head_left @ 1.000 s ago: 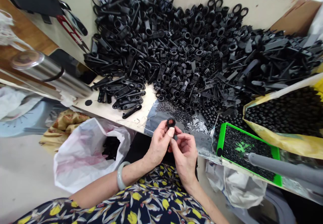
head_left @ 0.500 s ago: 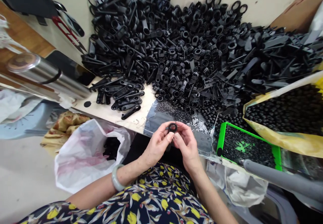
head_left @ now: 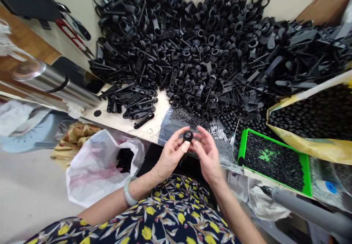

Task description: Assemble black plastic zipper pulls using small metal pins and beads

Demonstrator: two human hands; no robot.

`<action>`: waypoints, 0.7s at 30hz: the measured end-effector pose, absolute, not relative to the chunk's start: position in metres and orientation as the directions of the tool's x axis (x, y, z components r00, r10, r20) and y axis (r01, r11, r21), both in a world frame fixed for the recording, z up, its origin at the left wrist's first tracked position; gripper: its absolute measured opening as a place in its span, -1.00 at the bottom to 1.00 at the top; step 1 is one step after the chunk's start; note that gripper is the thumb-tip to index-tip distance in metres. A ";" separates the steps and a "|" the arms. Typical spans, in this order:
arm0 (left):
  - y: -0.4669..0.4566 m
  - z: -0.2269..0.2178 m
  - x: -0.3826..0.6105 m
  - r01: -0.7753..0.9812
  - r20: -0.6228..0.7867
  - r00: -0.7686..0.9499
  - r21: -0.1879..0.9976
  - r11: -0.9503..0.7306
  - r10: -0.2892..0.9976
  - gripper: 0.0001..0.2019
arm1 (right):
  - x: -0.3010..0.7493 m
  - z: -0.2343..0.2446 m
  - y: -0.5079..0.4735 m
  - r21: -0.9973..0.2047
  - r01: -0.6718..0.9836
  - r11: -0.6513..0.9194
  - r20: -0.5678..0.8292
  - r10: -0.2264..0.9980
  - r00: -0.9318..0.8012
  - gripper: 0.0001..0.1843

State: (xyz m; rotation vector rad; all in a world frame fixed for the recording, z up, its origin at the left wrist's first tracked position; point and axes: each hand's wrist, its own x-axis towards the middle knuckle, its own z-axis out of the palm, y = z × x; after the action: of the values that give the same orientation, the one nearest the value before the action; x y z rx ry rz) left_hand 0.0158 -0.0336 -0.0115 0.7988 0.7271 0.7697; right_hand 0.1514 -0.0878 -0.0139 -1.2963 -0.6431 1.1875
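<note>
A small black plastic ring-shaped part point(head_left: 188, 136) is pinched between the thumb and fingers of my left hand point(head_left: 169, 156), its round opening facing up. Just to its right is my right hand point(head_left: 207, 155), fingers spread and thumb apart from the index finger. Its fingertips come close to the ring; whether one touches it I cannot tell. Both hands are over the front edge of the bench. Ahead of them lie small silver pins point(head_left: 219, 133) and a patch of tiny dark metal pieces point(head_left: 181, 115) on a grey mat point(head_left: 165, 126).
A large heap of black plastic parts point(head_left: 192, 46) fills the back. Black handle-like pieces point(head_left: 140, 102) lie at left near a steel flask point(head_left: 57, 84). At right are a green tray point(head_left: 243, 146), a yellow-edged bag point(head_left: 299, 134) and a grey tool point(head_left: 302, 203). A white bag point(head_left: 90, 170) hangs below left.
My right hand has loosened and its fingers have spread away from the ring. My left hand keeps hold of it. The view has shifted slightly.
</note>
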 end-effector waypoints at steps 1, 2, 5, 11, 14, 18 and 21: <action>-0.033 -0.010 0.016 -0.331 -0.275 0.499 0.816 0.474 0.822 -0.52 | 0.152 -0.014 -0.090 -0.963 -0.240 -0.120 -0.204 0.910 0.362 -0.38; -0.031 -0.007 0.015 -0.346 -0.283 0.480 0.809 0.476 0.830 -0.56 | 0.152 -0.014 -0.092 -0.981 -0.158 -0.116 -0.169 0.905 0.390 -0.40; -0.029 0.000 0.013 -0.380 -0.303 0.421 0.797 0.469 0.855 -0.63 | 0.150 -0.016 -0.095 -0.975 0.120 -0.190 -0.134 0.920 0.369 -0.54; -0.029 0.001 0.012 -0.394 -0.336 0.415 0.771 0.500 0.846 -0.58 | 0.140 -0.020 -0.085 -0.970 0.194 -0.146 -0.117 0.981 0.155 -0.75; -0.030 -0.005 0.010 -0.366 -0.326 0.399 0.800 0.475 0.857 -0.58 | 0.134 -0.020 -0.087 -0.980 0.174 -0.097 -0.061 0.978 0.201 -0.76; -0.032 -0.013 0.010 -0.324 -0.283 0.423 0.840 0.435 0.861 -0.63 | 0.128 -0.018 -0.094 -0.974 0.220 -0.048 0.016 0.960 0.278 -0.74; -0.032 -0.013 0.011 -0.327 -0.274 0.465 0.830 0.451 0.842 -0.60 | 0.128 -0.015 -0.096 -0.977 0.215 -0.016 0.059 0.940 0.337 -0.78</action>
State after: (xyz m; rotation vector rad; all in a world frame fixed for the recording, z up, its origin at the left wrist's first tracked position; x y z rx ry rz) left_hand 0.0113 -0.0319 -0.0132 0.7871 0.7661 0.8167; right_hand 0.1279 -0.0957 -0.0152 -1.4922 -1.1045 0.8213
